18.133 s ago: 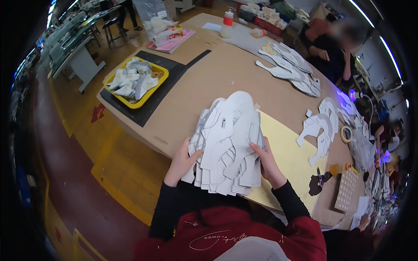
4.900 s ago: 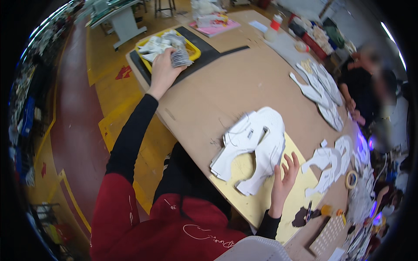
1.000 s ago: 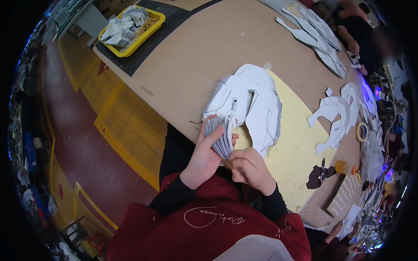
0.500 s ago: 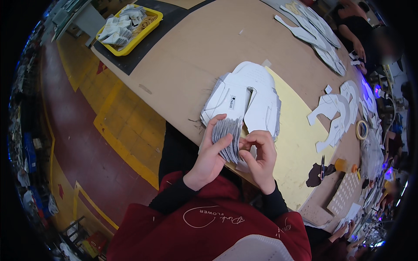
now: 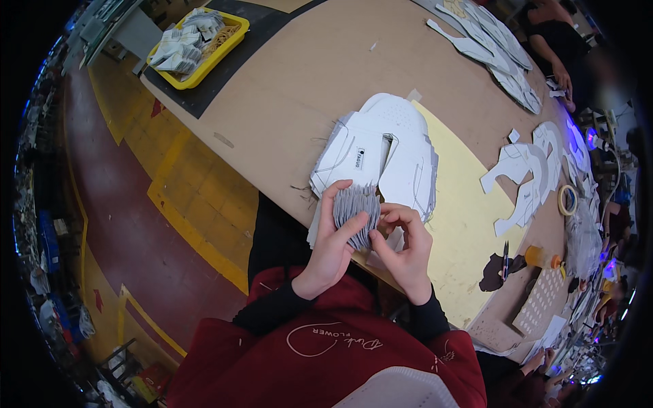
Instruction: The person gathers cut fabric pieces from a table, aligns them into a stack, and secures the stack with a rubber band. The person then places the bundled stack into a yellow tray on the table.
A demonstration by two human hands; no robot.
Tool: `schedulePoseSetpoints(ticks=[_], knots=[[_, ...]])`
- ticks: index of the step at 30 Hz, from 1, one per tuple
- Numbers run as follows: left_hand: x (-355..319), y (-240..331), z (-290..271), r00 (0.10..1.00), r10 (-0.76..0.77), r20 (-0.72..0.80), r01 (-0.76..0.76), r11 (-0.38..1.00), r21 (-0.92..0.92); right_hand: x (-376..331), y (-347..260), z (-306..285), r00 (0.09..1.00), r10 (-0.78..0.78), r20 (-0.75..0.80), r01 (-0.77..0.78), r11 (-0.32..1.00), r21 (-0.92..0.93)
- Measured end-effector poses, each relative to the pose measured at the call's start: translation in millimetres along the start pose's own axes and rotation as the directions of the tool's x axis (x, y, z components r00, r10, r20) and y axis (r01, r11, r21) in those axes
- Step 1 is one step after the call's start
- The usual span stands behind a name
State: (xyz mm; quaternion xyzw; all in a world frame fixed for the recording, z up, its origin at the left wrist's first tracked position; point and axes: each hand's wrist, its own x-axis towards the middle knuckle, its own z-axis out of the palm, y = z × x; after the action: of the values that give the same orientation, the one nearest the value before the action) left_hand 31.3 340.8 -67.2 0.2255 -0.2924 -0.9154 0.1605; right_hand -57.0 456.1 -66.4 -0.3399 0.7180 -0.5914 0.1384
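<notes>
The left hand (image 5: 333,245) is closed around one fanned bundle of small grey fabric pieces (image 5: 355,211), held just above the single stack of white shoe-upper cutouts (image 5: 381,153) on the brown surface (image 5: 286,88). The right hand (image 5: 405,251) pinches the bundle's edge with its fingertips. A loosened grip could let pieces slide out and scatter.

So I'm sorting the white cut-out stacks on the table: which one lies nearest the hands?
The thick white stack just beyond the left hand and right hand, partly on the yellow sheet; the others lie farther right.
</notes>
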Motion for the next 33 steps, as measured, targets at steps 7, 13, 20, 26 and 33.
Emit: schedulePoseSetpoints(ticks=[7,13,20,26,33], knots=[[5,-1,-2,0.998,-0.054,-0.039,0.048,0.988,-0.146,-1,4,0,0.997,0.004,-0.079,-0.014,0.992,-0.129],[5,-6,-7,0.997,-0.063,-0.039,0.059,0.994,-0.092,2,-3,-1,0.999,-0.004,-0.052,-0.007,0.978,-0.207],[7,-8,-9,0.997,-0.061,-0.041,0.057,0.995,-0.085,-2,0,6,0.990,0.052,-0.128,-0.077,0.978,-0.193],[7,-4,-6,0.996,-0.073,-0.053,0.063,0.985,-0.158,7,3,2,0.986,-0.166,-0.020,0.152,0.939,-0.308],[7,-5,-11,0.997,-0.076,-0.022,0.074,0.992,-0.105,3,-1,7,0.998,0.008,-0.066,-0.020,0.981,-0.192]])
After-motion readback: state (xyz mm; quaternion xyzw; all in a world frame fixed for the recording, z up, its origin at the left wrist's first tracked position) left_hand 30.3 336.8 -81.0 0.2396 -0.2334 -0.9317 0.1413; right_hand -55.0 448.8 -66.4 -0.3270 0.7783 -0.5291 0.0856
